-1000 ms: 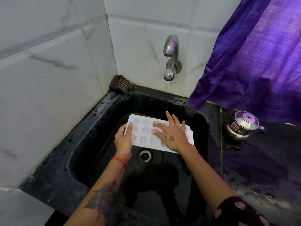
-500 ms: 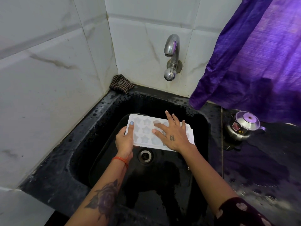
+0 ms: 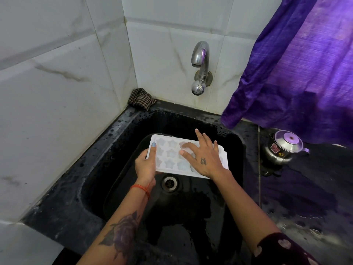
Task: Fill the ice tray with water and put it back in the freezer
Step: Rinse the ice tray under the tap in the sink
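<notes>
Two hands are steadying tray (image 3: 172, 156) over sink (image 3: 122, 142): left hand (image 3: 144, 166) gripping its left edge, right hand (image 3: 203, 156) lying flat, fingers spread.

Both hands on ice tray (image 3: 172, 153), black sink (image 3: 114, 150)

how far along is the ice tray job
Done: the ice tray is in the black sink near the tap. In hand: left hand grips its left edge, right hand lies flat on top. Left: no water is running; whether the cells hold water is unclear. The freezer trip remains.
</notes>
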A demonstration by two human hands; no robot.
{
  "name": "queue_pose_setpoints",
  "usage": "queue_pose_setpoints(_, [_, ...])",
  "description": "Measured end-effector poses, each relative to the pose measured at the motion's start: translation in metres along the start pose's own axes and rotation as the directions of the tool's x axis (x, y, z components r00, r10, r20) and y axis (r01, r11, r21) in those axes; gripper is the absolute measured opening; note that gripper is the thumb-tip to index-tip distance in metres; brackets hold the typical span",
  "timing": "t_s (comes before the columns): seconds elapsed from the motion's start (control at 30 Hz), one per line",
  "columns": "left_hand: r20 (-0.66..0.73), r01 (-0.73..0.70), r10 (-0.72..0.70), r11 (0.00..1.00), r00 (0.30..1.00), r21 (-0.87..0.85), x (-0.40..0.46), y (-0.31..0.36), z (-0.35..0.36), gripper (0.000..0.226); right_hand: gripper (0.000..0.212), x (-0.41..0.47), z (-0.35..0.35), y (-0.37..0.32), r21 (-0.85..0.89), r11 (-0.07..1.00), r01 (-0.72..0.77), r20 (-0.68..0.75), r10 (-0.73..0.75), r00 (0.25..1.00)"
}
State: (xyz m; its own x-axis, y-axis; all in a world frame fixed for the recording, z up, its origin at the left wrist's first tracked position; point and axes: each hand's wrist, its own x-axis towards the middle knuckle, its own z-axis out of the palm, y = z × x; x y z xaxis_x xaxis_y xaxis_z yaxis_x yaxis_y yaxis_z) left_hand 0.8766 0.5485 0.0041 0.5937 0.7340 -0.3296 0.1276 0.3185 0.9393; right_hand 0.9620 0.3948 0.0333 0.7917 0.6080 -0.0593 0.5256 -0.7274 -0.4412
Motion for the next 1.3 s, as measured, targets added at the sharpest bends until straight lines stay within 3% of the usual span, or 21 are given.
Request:
queue_pose_setpoints(0.17, [0.013,-0.003,0.004,1.000,1.000,-0.018,-0.002,0.001,0.002,0.023,0.050,0.001,0.000,-0.010,0.000,0.999,0.034,-0.052,-0.034,0.998])
queue_pose_setpoints(0.5, [0.019,-0.011,0.011,1.000,1.000,0.002,-0.005,0.002,0.003,0.022,0.047,0.010,0.007,-0.024,-0.071,0.996,0.049,0.040,-0.046,0.998])
queue_pose_setpoints(0.77, [0.023,-0.016,0.016,1.000,1.000,0.004,-0.008,0.004,0.005,0.022,0.050,0.011,0.004,-0.027,-0.186,0.982,0.034,0.008,-0.033,0.999])
queue_pose_setpoints(0.93, [0.026,-0.023,0.023,1.000,0.999,-0.015,-0.008,0.008,0.005,0.022,0.049,0.011,0.004,-0.027,-0.135,0.990,0.047,0.033,-0.043,0.999])
queue_pose_setpoints(1.13, [0.031,-0.026,0.026,1.000,0.999,-0.005,-0.010,0.009,0.005,0.022,0.047,0.009,0.003,-0.026,-0.067,0.996,0.059,-0.032,-0.061,0.998])
queue_pose_setpoints(1.3, [0.044,-0.039,0.040,0.999,0.998,-0.012,-0.014,0.010,0.008,0.025,0.050,0.010,0.004,-0.035,-0.070,0.993,0.090,0.017,-0.089,0.996])
